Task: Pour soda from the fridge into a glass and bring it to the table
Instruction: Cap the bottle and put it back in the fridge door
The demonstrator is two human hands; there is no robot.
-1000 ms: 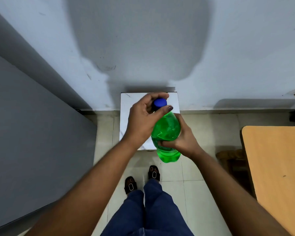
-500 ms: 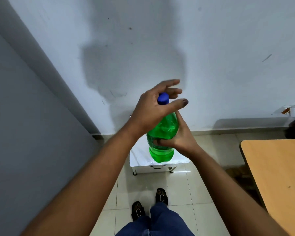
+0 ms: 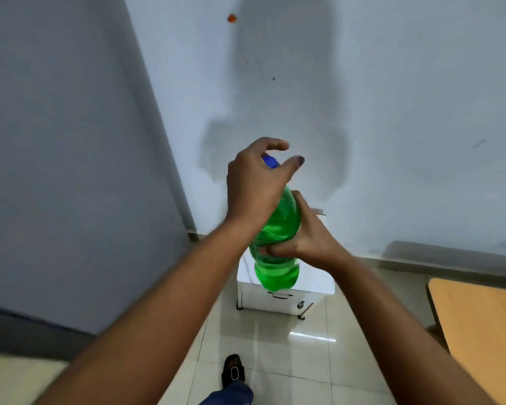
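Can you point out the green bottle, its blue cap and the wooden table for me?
green bottle [image 3: 278,229]: head view, on its upper body.
blue cap [image 3: 270,162]: head view, on its visible side.
wooden table [image 3: 479,325]: head view, on its bare top.

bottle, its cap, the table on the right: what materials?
Green bottle: looks like thin translucent plastic, glossy; light passes through it and its wall is ribbed. Blue cap: likely opaque moulded plastic, mostly hidden by the left hand. Table: probably wood-look laminate on board, matte tan top with a darker edge; solid wood cannot be ruled out.
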